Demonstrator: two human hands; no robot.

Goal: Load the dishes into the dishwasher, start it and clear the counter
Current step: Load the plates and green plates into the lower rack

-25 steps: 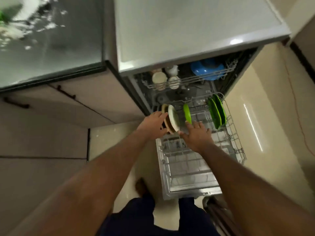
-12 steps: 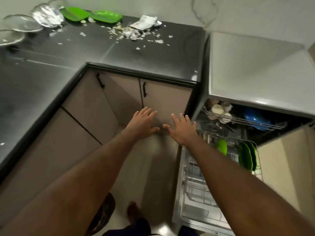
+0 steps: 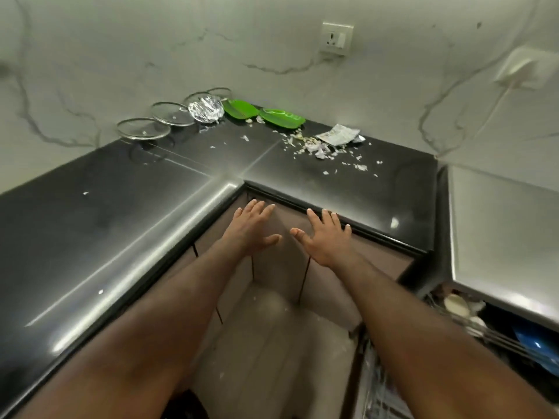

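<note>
My left hand [image 3: 251, 228] and right hand [image 3: 325, 240] are both empty, fingers spread wide, at the inner corner of the counter [image 3: 121, 207]; the green plates [image 3: 240, 108] lie far back by the wall, beside crumpled foil [image 3: 205, 108] and glass lids [image 3: 143, 128]; the dishwasher [image 3: 499, 231] stands open on my right. Reaching across, my forearm could sweep the paper scraps [image 3: 314, 146] onto the floor; a flat plate on slick stone may slip from a hasty pinch.
</note>
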